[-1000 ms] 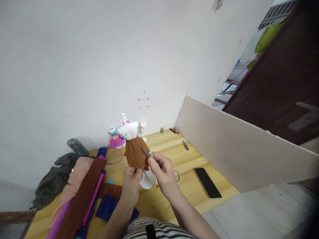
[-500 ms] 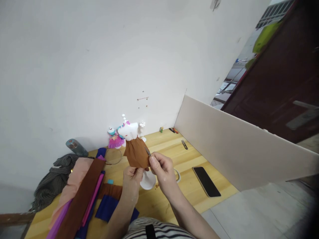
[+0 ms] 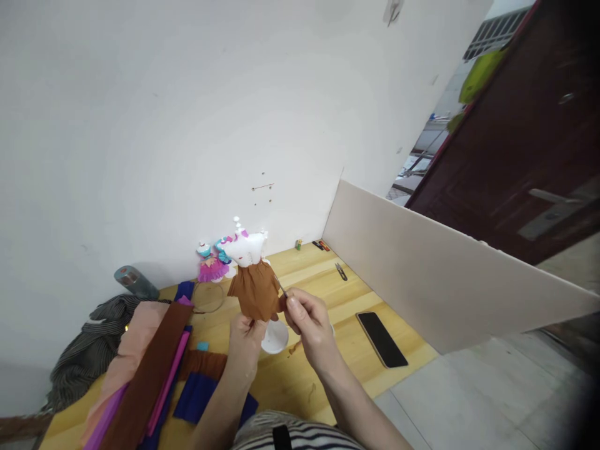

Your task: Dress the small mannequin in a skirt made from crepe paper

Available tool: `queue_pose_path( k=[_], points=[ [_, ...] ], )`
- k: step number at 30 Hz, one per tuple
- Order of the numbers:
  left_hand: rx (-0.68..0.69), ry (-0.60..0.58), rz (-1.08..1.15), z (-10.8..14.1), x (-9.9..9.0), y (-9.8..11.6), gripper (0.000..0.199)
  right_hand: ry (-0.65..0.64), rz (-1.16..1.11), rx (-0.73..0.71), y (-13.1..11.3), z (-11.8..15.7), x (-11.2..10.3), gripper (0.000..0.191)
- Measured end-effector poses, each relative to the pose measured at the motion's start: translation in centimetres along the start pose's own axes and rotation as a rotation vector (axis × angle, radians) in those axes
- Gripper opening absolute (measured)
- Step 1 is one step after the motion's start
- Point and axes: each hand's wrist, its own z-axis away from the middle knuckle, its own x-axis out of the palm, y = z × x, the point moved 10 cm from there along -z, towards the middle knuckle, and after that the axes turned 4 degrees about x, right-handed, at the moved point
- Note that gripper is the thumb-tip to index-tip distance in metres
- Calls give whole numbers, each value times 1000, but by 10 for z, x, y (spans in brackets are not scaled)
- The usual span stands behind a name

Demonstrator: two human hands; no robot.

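Observation:
A small white dress form (image 3: pixel 246 247) wears a gathered brown skirt (image 3: pixel 257 290) and leans slightly. My left hand (image 3: pixel 246 337) is closed on the lower edge of the skirt, below the form. In my right hand (image 3: pixel 307 319), thumb and fingers pinch a thin dark pointed tool (image 3: pixel 281 287), whose tip lies against the skirt's right side. Those right fingers also touch the brown cloth at its right edge. The white round base (image 3: pixel 275 337) shows behind and between my hands.
Folded cloths (image 3: pixel 145 369) and a striped dark cloth (image 3: pixel 96 344) lie at left, near a bottle (image 3: pixel 135 281). A dressed mini form (image 3: pixel 210 265) stands behind. Right of my hands are a phone (image 3: pixel 382 339), small snips (image 3: pixel 340 271) and a low partition (image 3: pixel 422 262).
The view has shifted slightly, moving the background left. The dress form and skirt have turned a little, and the tool has shifted slightly along the skirt's right side. Both hands keep their hold.

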Motion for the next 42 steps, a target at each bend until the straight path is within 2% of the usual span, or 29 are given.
queue_pose_path(
  k=[6, 11, 17, 23, 30, 35, 42],
  points=[
    [29, -63, -5, -4, 6, 4, 43, 18, 69, -50, -8, 0, -4, 41],
    [64, -129, 54, -4, 11, -2, 44, 1, 121, -78, -13, 1, -2, 38],
    [76, -155, 124, -5, 14, -4, 41, -8, 135, -59, -12, 2, 0, 39],
    [70, -154, 88, -6, 14, -7, 45, 17, 193, -99, -14, 1, -1, 40],
    [57, -148, 58, -6, 12, -16, 40, 32, 201, -101, -12, 2, -3, 40],
    [61, -117, 32, -7, 9, -14, 40, 76, 277, -135, -15, 5, -8, 40],
    [62, -78, 42, -7, 7, -14, 42, 84, 313, -109, -10, 4, -8, 40]
  ],
)
